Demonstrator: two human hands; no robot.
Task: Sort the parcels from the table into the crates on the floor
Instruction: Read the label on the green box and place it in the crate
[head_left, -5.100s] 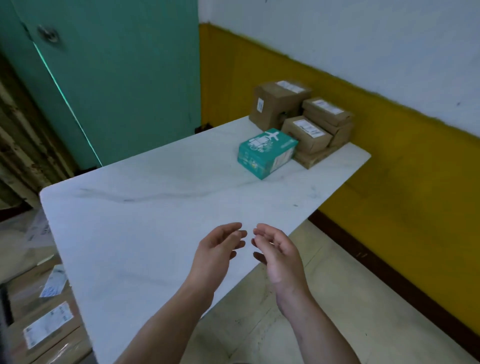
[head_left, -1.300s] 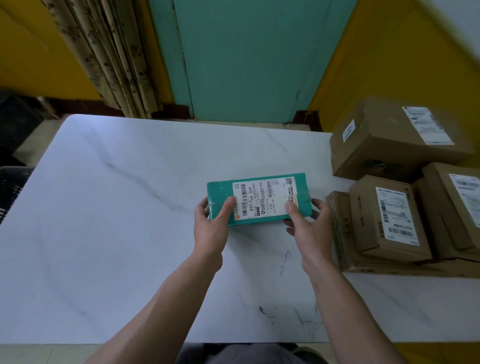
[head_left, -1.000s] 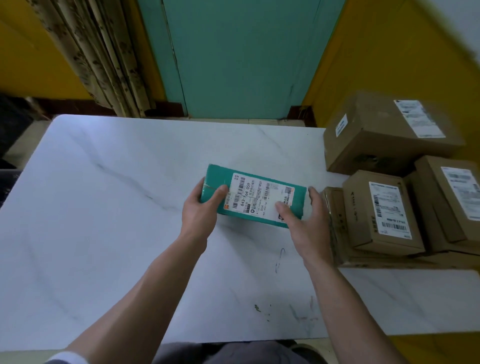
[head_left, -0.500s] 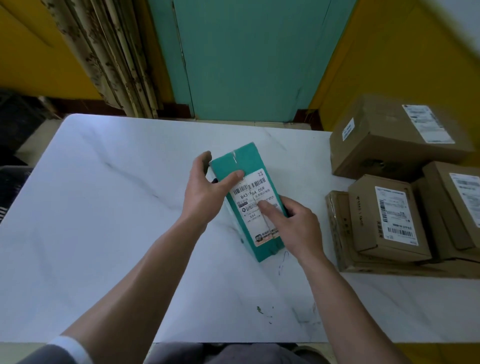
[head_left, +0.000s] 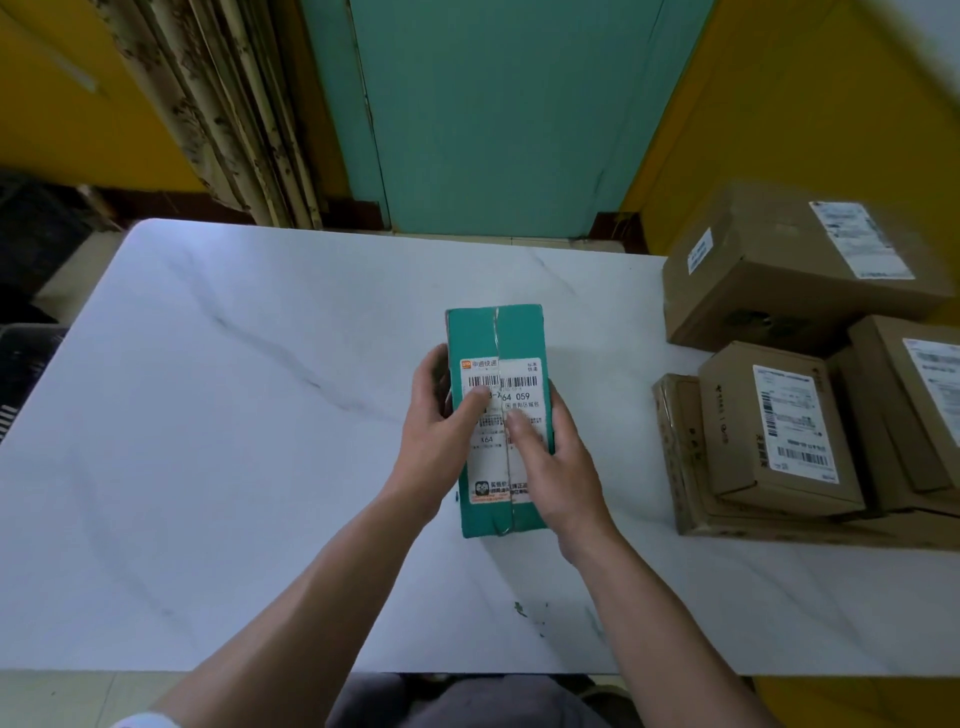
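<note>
Teal parcel well inside table edges

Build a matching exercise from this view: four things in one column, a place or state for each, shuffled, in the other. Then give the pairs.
Things
1. teal parcel
2. largest brown box
3. curtain
4. small labelled box

Places or states
A. stands at the far right of the table
B. hangs left of the teal door
C. gripped by the left hand and the right hand
D. rests on a flat brown parcel

Pairs: 1-C, 2-A, 3-B, 4-D
</note>
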